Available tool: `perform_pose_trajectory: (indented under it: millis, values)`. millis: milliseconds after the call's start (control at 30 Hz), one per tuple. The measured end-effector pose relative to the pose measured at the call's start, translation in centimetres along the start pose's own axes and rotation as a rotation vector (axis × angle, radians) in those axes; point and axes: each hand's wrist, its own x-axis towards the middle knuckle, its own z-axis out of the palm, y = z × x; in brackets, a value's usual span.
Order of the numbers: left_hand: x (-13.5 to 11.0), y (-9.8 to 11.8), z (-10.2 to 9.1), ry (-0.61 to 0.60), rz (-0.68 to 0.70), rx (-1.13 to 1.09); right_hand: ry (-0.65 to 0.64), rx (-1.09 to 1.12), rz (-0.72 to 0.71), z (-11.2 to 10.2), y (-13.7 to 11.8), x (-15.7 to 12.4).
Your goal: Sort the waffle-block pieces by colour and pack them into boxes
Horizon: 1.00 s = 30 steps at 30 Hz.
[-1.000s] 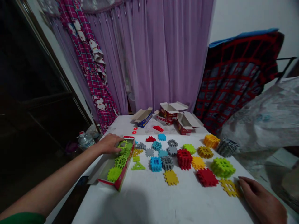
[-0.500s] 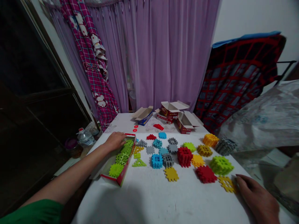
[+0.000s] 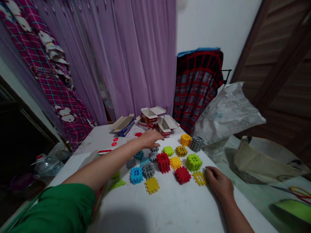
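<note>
My left hand point(image 3: 150, 139) reaches far across the white table point(image 3: 175, 207), fingers stretched out and holding nothing, hovering over the grey and blue toy pieces point(image 3: 152, 156) at the back of the spread. Close by sit a red block point(image 3: 163, 161), a green block point(image 3: 193, 161), a blue block point(image 3: 136, 174) and a flat yellow piece point(image 3: 152, 185). My right hand point(image 3: 218, 183) lies on the table at the right, fingertips against a flat yellow grid piece point(image 3: 199, 178), gripping nothing. My left arm hides most of the red-edged box point(image 3: 104, 151).
Open cardboard boxes point(image 3: 153, 118) and a blue box point(image 3: 122, 124) stand at the table's back by the purple curtain. A yellow block point(image 3: 186, 139) and a grey block point(image 3: 196, 143) sit near the right edge. A plastic bag point(image 3: 228, 113), a cloth bag point(image 3: 262, 158) and a water bottle point(image 3: 46, 165) flank the table.
The view has swung to the right. My left hand left the green pieces in the red-edged box and moved right and forward over the spread. My right hand stayed by the yellow grid piece.
</note>
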Motion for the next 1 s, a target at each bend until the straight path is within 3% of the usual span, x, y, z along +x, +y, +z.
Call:
perform_pose_trajectory:
  millis: [67,167,433,733,1000]
  values:
    - [3.4,0.0,1.2,-0.104,0.098,0.016,0.007,0.026,-0.009,0.1,0.1,0.0]
    - [6.7,0.2,3.4,-0.217,0.21,0.08,0.004,0.071,-0.016,0.2,0.1,0.0]
    - [9.8,0.3,8.2,-0.321,0.317,0.09,-0.038,0.047,0.025,-0.3,-0.7,0.0]
    - [10.5,0.5,9.3,-0.428,0.244,0.092,-0.03,0.062,0.022,-0.2,-0.7,0.0]
    - [10.2,0.7,8.6,-0.46,0.164,0.077,-0.004,0.085,0.017,0.0,-0.7,0.1]
